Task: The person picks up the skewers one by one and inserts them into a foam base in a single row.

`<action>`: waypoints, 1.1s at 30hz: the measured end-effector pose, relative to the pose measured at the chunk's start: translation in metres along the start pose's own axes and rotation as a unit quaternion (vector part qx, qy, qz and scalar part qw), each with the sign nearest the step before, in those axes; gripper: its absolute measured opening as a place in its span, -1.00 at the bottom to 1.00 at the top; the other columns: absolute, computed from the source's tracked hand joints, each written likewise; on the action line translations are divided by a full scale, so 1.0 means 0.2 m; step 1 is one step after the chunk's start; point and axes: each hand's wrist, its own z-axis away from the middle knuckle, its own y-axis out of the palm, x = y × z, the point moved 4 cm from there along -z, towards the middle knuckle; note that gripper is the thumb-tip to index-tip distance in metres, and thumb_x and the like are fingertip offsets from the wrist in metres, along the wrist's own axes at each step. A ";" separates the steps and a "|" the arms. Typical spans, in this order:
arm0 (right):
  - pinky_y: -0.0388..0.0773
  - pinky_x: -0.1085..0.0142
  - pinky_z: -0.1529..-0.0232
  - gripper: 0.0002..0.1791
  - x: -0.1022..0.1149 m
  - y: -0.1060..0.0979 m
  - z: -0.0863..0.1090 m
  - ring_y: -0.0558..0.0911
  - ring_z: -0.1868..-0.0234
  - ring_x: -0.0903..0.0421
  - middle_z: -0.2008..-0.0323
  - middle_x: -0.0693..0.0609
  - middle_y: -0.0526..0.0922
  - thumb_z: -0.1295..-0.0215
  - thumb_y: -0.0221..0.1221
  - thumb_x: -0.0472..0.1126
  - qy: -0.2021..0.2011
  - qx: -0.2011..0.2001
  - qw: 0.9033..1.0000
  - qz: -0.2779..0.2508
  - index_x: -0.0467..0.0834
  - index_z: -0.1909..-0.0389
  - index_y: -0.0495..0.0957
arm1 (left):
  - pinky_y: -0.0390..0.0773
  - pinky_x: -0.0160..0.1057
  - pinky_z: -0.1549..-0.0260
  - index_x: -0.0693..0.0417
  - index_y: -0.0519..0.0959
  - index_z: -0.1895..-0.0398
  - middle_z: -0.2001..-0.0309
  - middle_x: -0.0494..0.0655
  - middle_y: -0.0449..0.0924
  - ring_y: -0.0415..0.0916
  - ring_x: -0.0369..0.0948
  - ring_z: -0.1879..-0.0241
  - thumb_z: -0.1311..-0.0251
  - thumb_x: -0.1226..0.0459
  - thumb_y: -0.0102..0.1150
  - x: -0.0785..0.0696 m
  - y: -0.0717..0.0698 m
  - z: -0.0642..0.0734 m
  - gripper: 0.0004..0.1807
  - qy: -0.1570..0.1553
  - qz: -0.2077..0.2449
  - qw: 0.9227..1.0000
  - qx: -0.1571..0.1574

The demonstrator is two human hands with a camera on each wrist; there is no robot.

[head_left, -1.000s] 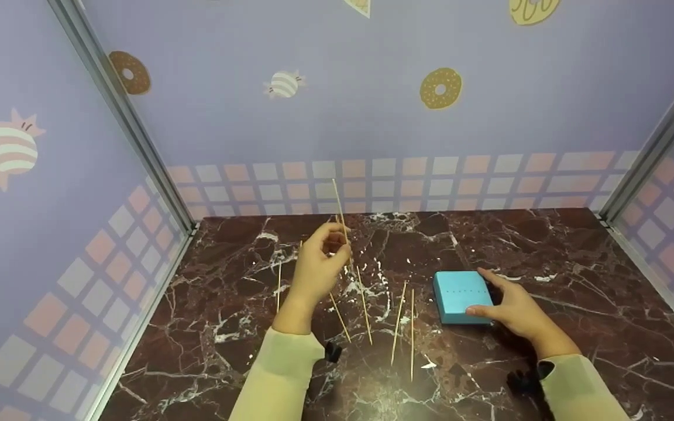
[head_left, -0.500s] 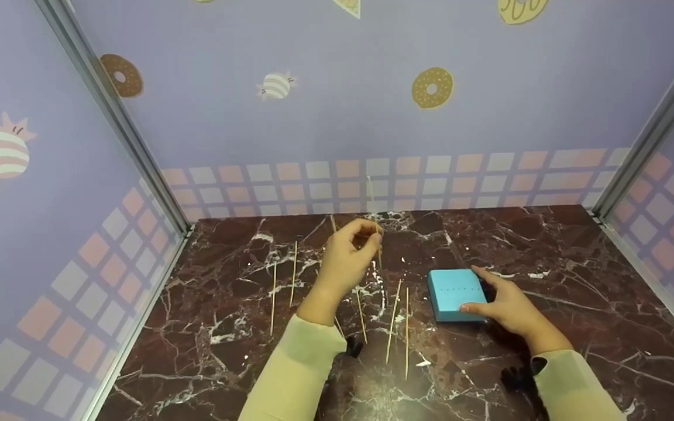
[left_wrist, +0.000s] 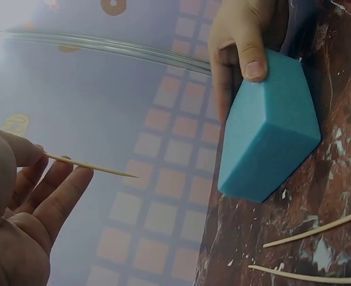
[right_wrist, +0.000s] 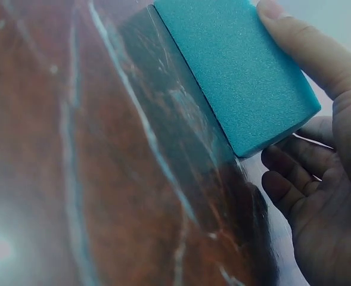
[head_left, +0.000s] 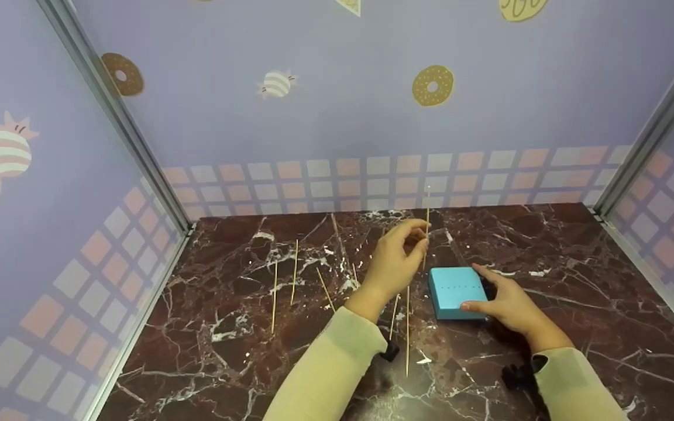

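Observation:
My left hand (head_left: 392, 260) pinches a thin bamboo skewer (head_left: 428, 204) between thumb and fingertips, just beyond and left of a light-blue foam block (head_left: 457, 286). The skewer stands nearly upright in the head view. In the left wrist view, its pointed end (left_wrist: 124, 174) sticks out past the fingers, apart from the block. A row of small dark holes crosses the block's top. Gripping the block from its right side is my right hand (head_left: 512, 307), thumb on the top near edge. The right wrist view shows the block's side (right_wrist: 235, 71) resting on the table, fingers curled beside it.
Several loose skewers lie on the dark marbled table (head_left: 185, 374), including one skewer (head_left: 274, 298) at the left and another skewer (head_left: 408, 345) in front of the block. Patterned panels form a back wall (head_left: 343, 117) and side walls (head_left: 38, 234).
My left hand has carried the skewer rightward, from the middle of the table to near the block. The right hand and the block have stayed in place.

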 end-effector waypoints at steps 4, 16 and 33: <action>0.24 -0.56 -0.65 0.21 0.01 -0.01 -0.01 0.26 -0.71 -0.56 -0.71 -0.51 0.25 -0.37 0.57 0.18 -0.008 -0.004 1.000 0.002 -0.29 -0.79 0.16 | 0.74 -0.45 -0.10 0.05 0.68 -0.31 -0.05 -0.01 0.78 0.72 -0.29 0.00 -0.64 0.36 0.26 0.01 0.04 -0.02 -0.71 -0.002 -0.004 1.000 0.004; 0.23 -0.56 -0.65 0.20 0.01 -0.01 -0.03 0.27 -0.70 -0.56 -0.69 -0.51 0.28 -0.37 0.59 0.14 -0.015 -0.003 1.000 -0.007 -0.33 -0.78 0.18 | 0.72 -0.46 -0.12 0.01 0.74 -0.23 -0.09 -0.07 0.77 0.69 -0.38 -0.02 -0.64 0.35 0.28 0.01 0.23 -0.04 -0.77 -0.010 -0.009 0.999 0.041; 0.22 -0.57 -0.65 0.23 0.00 0.00 0.00 0.26 -0.71 -0.55 -0.74 -0.45 0.22 -0.40 0.58 0.12 -0.013 0.004 1.000 -0.018 -0.37 -0.79 0.10 | 0.66 -0.57 -0.07 0.01 0.73 -0.19 -0.12 -0.11 0.76 0.65 -0.48 0.00 -0.65 0.34 0.29 0.01 0.49 -0.07 -0.81 -0.043 0.021 0.995 0.085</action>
